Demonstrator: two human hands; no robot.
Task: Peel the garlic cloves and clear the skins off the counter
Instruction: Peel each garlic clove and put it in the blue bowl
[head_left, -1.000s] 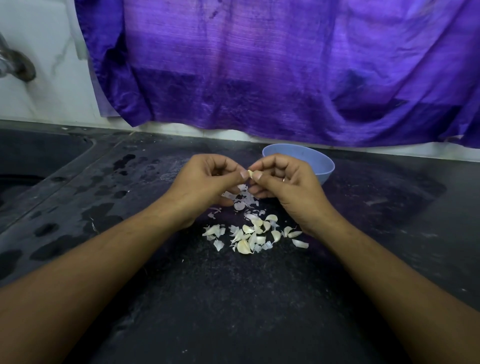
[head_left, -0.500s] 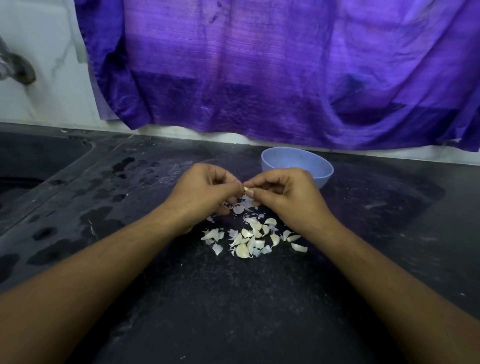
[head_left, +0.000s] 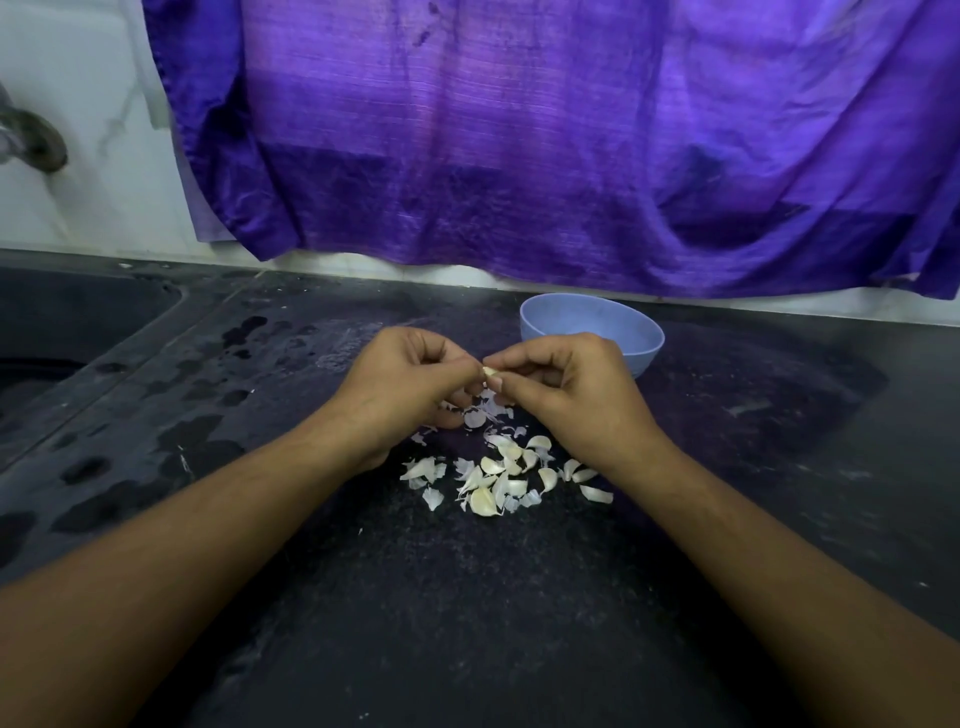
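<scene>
My left hand and right hand pinch one small pale garlic clove between them, above the papery white skins mid-counter.

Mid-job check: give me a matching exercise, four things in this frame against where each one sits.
Things: 1 garlic clove; 2 blue bowl; 3 pile of skins and cloves; 4 purple cloth.
Places: A on the counter between the wrists; B pinched between left hand and right hand; C hanging on the wall; D behind the right hand.
Pairs: 1-B, 2-D, 3-A, 4-C.
</scene>
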